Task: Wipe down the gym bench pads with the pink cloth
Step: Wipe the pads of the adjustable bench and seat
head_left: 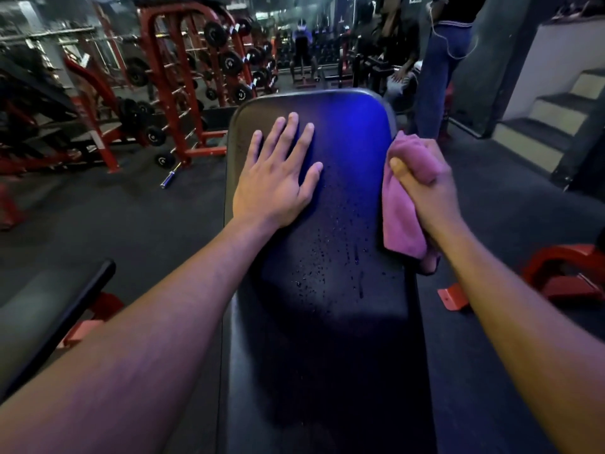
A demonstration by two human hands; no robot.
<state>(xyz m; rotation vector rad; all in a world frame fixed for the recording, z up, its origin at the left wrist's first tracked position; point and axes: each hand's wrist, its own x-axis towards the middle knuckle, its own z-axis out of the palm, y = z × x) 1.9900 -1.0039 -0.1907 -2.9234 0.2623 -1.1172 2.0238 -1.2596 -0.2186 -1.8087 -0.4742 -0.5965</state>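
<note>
1. We have a single view, from a camera worn on the person's head.
2. It faces forward and down along the bench pad [327, 224], which runs away from us up the middle.
3. It sits close: both forearms enter from the bottom corners.
4. The wide lens bends the weight racks [196, 77] at the edges.

We are in a gym. At ten o'clock we see a red rack [183, 80] full of round black weight plates [230, 63]. A black padded bench [324, 224] stretches out in front of us. The floor [137, 217] is dark rubber. At two o'clock, steps [553, 116] go up.
</note>
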